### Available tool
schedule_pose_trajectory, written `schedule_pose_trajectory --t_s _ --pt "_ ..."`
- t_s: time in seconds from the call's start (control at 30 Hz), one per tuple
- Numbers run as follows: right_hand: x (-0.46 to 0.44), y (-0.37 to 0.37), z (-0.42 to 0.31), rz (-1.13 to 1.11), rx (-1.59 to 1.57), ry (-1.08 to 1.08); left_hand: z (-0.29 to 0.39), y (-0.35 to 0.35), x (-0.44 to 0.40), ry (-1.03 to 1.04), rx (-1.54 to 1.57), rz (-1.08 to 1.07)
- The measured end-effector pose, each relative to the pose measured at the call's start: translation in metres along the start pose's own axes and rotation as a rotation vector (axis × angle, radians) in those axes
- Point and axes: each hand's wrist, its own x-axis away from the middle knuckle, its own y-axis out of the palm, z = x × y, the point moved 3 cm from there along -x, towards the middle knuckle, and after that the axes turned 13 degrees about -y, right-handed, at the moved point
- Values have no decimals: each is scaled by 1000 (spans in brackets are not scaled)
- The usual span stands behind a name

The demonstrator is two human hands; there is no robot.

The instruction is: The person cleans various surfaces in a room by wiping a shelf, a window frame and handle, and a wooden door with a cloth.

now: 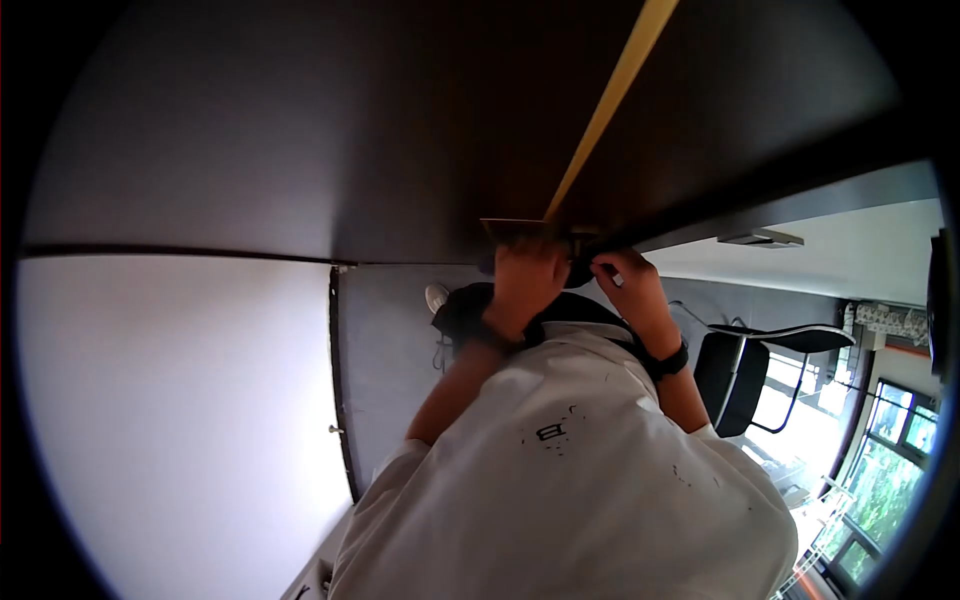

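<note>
A dark brown door-like panel with a gold strip fills the upper view. At its near edge is a small gold-edged plate, partly covered by my left hand. That hand is slightly blurred, its fingers curled down over a dark part at the panel. Close beside it, my right hand has thumb and forefinger bent together in a pinch. A dark object shows between the two hands; its kind is unclear. What either hand grips is hidden. Both wrists wear dark bands.
A bright white panel stands on the left, with a dark edge. Grey floor lies below, with a white shoe on it. To the right are a black chair, a pale wall and windows.
</note>
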Motion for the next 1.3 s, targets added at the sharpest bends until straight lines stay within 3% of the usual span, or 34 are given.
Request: schedule_pose_trajectory --t_s 0.1,0.27,0.33,0.37,0.5,0.57,0.7,0.77,0.9,1.0,1.07,1.2,1.3 --pt "1 -18 -3 75 10 -83 -6 -8 -12 -50 50 1" --pt "-7 -26 -4 109 -47 -158 -26 -13 4 -121 188 227" --pt "-12 -29 -11 71 -23 -348 -30 -12 5 -180 145 149" --pt "-14 -35 -14 45 -71 -337 -30 -10 6 -252 115 103" --pt "-7 -50 -4 103 -81 -350 -8 -9 -9 -211 -3 147" --pt "5 -54 5 171 -57 -298 0 -3 -12 -243 -227 103" --pt "28 -72 20 221 -51 -228 14 9 -19 -143 -256 34" --pt "36 -78 22 258 -23 -186 21 3 -21 -181 -24 65" --pt "49 -79 24 334 -79 -70 17 10 -21 -40 -71 94" --pt "52 -82 22 372 -29 -114 23 7 -26 -46 -120 29" --pt "52 -83 18 419 -14 -122 24 5 -26 -209 -129 -210" --pt "36 -85 4 489 5 -181 23 -6 -26 -251 -35 -282" --pt "19 -79 1 574 16 -247 -3 2 -28 -143 64 -286"
